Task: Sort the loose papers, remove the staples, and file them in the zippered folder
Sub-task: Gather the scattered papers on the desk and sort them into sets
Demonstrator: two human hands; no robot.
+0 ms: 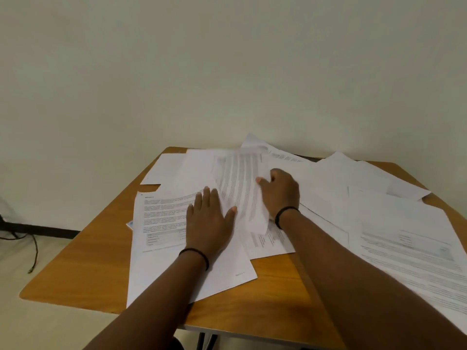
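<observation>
A person sorts loose papers strewn across a wooden worktop set against a pale wall. The left hand lies flat on a printed sheet, fingers straight and slightly spread, pinning it down. The right hand is just beside it, toward the wall, its fingers curled round the edge of a blurred, lifted page, thumb pinching it. That page runs lengthwise away from the person, its near end curling down between the two wrists, so the right hand is the nearer to it and looks best placed to draw it clear while the left holds the pile steady. More sheets overlap to the right, reaching the worktop's edge. No staples or zippered folder can be made out; the filing appears not yet begun. A cable trails on the floor at left.
</observation>
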